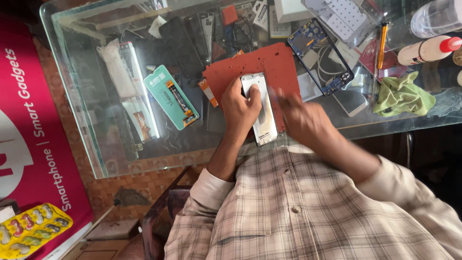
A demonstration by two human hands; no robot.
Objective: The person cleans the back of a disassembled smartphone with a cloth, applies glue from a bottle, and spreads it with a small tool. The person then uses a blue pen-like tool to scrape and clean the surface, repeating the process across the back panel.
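A white phone body [262,113] lies on a red work mat [269,65] on the glass table [115,163]. My left hand [239,107] presses down on its left side, thumb across the upper part. My right hand [301,115] is blurred just right of the phone, close to its edge; I cannot tell whether it holds anything.
A teal phone-part box [171,96] lies left of the mat. A blue phone frame [320,55], an orange-handled tool [382,45], a green cloth [402,96] and a white bottle with a red cap [428,49] lie to the right. Dark phone screens [180,45] clutter the far side.
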